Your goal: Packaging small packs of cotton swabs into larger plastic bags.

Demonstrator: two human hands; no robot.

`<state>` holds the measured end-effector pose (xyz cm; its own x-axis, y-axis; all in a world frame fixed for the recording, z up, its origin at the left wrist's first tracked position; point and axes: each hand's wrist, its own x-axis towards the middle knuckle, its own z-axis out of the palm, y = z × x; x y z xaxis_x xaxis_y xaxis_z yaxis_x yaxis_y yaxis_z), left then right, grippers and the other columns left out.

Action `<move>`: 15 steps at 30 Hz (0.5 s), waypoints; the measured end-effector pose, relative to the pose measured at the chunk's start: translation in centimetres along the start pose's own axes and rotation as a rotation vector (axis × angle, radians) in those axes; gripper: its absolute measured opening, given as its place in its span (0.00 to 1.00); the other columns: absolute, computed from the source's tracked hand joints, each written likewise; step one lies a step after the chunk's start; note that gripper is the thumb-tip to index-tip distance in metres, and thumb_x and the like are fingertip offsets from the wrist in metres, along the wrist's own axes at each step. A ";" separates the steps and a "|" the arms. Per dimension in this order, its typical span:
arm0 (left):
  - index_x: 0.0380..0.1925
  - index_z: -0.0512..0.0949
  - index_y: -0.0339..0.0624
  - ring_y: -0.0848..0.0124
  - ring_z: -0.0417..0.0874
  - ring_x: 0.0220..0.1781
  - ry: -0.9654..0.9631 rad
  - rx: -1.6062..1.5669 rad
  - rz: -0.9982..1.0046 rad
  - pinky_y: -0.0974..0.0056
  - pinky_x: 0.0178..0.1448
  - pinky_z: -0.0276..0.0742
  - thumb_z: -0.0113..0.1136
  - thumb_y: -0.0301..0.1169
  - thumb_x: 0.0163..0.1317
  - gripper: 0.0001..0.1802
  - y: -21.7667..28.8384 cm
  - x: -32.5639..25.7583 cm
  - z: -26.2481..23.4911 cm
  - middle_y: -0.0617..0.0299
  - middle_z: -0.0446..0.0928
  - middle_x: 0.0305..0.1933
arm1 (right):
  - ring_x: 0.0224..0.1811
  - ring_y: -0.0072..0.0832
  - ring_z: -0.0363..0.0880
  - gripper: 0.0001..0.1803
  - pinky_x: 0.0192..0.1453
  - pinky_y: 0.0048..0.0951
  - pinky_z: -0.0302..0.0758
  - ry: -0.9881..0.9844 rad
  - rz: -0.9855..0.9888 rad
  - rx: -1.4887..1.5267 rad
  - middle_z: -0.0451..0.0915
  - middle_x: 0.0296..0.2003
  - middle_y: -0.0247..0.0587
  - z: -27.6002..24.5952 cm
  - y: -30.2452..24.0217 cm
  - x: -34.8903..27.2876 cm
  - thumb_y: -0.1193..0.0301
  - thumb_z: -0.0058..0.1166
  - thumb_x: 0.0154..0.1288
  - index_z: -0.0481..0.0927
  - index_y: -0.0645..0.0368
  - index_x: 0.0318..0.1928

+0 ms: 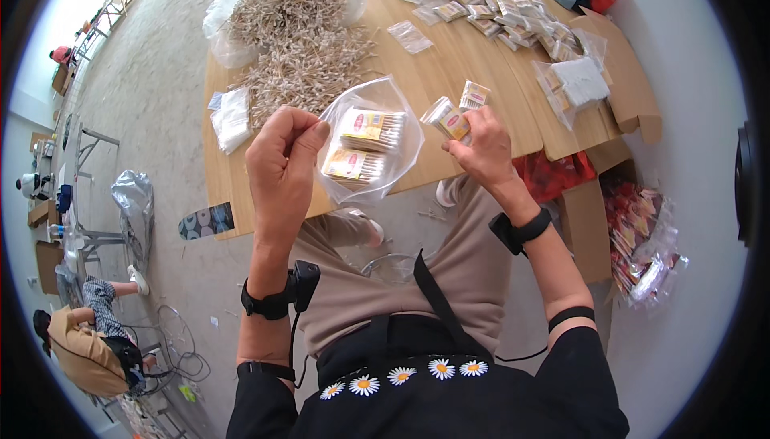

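Observation:
My left hand [281, 174] pinches the left edge of a clear plastic bag [407, 160] between thumb and fingers. Inside the bag are two stacks of cotton swab packs, an upper stack [372, 128] and a lower stack [353, 165], with yellow and white labels. Over the table's front edge, to the right of the bag, my right hand [487, 149] grips a small cotton swab pack [451, 123] by its end. Another swab pack [475, 94] shows just beyond the right fingertips; whether it touches them I cannot tell.
Loose cotton swabs [309, 62] spill from a large plastic bag [215, 18] across the wooden table [449, 54]. Wrapped packs [497, 8] heap at the far right, near a white bundle [581, 82]. Open cardboard boxes [589, 226] stand at right. A person [88, 347] sits far left.

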<state>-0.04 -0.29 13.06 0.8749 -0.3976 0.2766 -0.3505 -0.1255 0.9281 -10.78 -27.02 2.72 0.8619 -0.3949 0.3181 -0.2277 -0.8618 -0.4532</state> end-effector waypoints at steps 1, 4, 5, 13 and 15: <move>0.33 0.78 0.35 0.85 0.66 0.28 0.015 0.003 -0.001 0.76 0.31 0.62 0.60 0.22 0.67 0.03 -0.1 -0.1 -0.1 0.73 0.72 0.26 | 0.47 0.48 0.77 0.23 0.51 0.46 0.76 -0.026 0.004 -0.024 0.75 0.43 0.52 0.9 0.6 -0.2 0.65 0.71 0.43 0.78 0.64 0.38; 0.32 0.77 0.34 0.84 0.66 0.27 0.020 -0.005 -0.002 0.75 0.31 0.62 0.61 0.22 0.67 0.04 0.0 0.0 0.1 0.73 0.71 0.25 | 0.48 0.49 0.77 0.24 0.52 0.46 0.76 -0.114 0.027 -0.075 0.75 0.43 0.53 2.5 2.0 -1.6 0.64 0.72 0.43 0.79 0.65 0.39; 0.32 0.77 0.35 0.84 0.66 0.27 0.013 -0.015 -0.003 0.75 0.30 0.62 0.61 0.22 0.67 0.04 0.1 0.0 0.2 0.73 0.71 0.25 | 0.48 0.49 0.77 0.24 0.52 0.46 0.76 -0.116 0.030 -0.072 0.75 0.43 0.53 3.0 2.4 -1.9 0.64 0.72 0.43 0.79 0.65 0.39; 0.32 0.78 0.35 0.85 0.66 0.27 0.022 -0.029 -0.015 0.76 0.30 0.62 0.61 0.22 0.67 0.04 -0.1 0.0 0.0 0.73 0.71 0.25 | 0.49 0.47 0.77 0.33 0.52 0.46 0.76 -0.126 0.135 -0.066 0.75 0.43 0.51 2.4 2.5 -2.4 0.55 0.77 0.38 0.80 0.62 0.42; 0.32 0.78 0.35 0.85 0.66 0.27 0.023 -0.028 -0.011 0.76 0.30 0.62 0.61 0.22 0.67 0.04 -0.1 0.0 -0.1 0.73 0.71 0.25 | 0.49 0.47 0.76 0.33 0.52 0.45 0.76 -0.164 0.153 -0.069 0.75 0.43 0.50 2.2 2.6 -2.6 0.55 0.77 0.38 0.80 0.62 0.42</move>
<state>-0.01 -0.19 12.96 0.8863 -0.3751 0.2716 -0.3316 -0.1045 0.9376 -12.60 -27.54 -1.13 0.8758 -0.4705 0.1075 -0.3870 -0.8178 -0.4260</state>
